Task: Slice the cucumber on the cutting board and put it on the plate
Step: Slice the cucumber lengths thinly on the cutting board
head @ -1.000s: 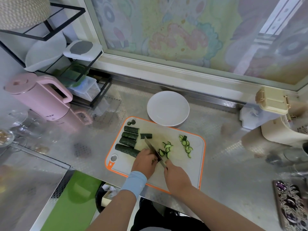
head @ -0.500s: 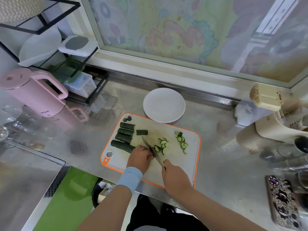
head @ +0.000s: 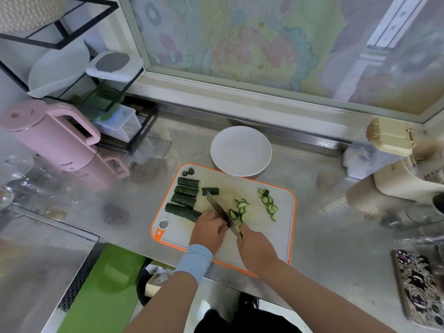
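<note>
A white cutting board [head: 283,236] with an orange rim lies on the steel counter. Several cucumber lengths [head: 183,200] lie side by side at its left, with a short piece [head: 211,191] beside them. Two piles of thin slices [head: 241,209] [head: 268,203] lie to the right. My right hand [head: 255,248] grips the handle of a knife [head: 219,210], whose blade is angled across the board. My left hand [head: 209,230] has its fingers curled over a cucumber piece right beside the blade; the piece itself is hidden. The white plate [head: 241,151] behind the board holds nothing.
A pink kettle [head: 45,138] and a black wire rack [head: 96,92] with containers stand at the left. A beige lidded box [head: 389,137] and pale containers stand at the right. A patterned phone [head: 419,284] lies at the front right. Glassware [head: 14,179] crowds the far left.
The view has shifted slightly. Both hands stay at the same spot on the board, and the knife keeps working against the piece under my left hand.
</note>
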The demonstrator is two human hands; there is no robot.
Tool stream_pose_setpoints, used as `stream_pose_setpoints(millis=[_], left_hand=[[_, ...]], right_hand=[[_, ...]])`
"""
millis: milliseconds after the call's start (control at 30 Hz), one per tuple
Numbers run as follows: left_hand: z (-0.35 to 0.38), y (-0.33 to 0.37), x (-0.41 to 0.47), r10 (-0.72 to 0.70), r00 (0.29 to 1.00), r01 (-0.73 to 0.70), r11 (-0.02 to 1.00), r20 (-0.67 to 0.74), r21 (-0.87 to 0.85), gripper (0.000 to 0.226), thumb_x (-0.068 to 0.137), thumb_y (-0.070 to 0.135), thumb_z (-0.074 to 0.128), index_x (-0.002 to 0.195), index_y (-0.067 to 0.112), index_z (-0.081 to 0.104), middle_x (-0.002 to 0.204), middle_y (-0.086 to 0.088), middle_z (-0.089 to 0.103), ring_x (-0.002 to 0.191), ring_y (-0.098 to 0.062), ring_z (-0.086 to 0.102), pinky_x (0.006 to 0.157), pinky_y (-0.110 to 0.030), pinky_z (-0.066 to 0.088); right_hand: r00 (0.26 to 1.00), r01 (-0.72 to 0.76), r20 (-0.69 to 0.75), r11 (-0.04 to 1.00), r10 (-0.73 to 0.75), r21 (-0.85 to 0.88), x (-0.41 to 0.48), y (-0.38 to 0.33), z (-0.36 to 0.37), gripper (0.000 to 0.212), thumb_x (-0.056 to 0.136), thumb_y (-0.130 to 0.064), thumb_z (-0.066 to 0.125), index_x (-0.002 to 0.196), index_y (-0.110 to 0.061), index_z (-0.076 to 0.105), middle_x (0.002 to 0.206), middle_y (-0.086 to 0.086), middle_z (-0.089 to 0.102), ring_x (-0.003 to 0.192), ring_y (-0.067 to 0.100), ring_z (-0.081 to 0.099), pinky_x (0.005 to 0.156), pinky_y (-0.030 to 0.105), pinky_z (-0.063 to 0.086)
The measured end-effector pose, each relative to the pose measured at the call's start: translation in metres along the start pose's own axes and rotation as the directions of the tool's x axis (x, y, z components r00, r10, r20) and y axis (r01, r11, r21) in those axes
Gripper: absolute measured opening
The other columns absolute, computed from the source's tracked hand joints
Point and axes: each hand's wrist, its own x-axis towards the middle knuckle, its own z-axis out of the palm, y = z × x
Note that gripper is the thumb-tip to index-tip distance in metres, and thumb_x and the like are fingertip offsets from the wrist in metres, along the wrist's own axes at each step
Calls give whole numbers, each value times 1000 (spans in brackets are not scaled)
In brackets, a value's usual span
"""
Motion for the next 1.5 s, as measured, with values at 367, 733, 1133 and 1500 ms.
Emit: stream_pose_setpoints(millis=[367,733,1133,1500], left_hand=[[2,-5,2,-33,999,32,999,38,18,6,70,10,77,74,14,74,72,0,66,79,-24,58,70,-34,51],[1,-6,1,-30,999,29,999,32,21,2,72,14,76,72,14,74,71,1,66,79,-22,57,69,-31,50],[-2,-2,-3,21,999,-21,1000,-25,-4,11,68,4,76,70,13,72,72,-1,64,74,-25,56,66,-27,46],[-1,-4,-1,5,1000,-5,1000,16,25,11,65,6,80,68,13,72,67,0,65,74,-22,58,66,-27,51]], right_hand=[[999,-31,-36,999,30,-24,-30,5,-4,19,105,-30,33,90,-20,36,63,-3,44,51,11,37,45,27,22],[999,-30,-42,998,27,-57,-35,4,0,18,105,-30,32,92,-18,37,65,-2,46,52,12,36,45,28,20],[999,-19,-28,1000,19,-16,-8,-7,7,14,106,-27,33,95,-19,36,66,-7,38,57,8,36,50,26,23],[998,-28,-59,998,25,-52,-35,2,5,17,106,-31,31,94,-20,35,66,-4,43,54,10,37,46,25,22]])
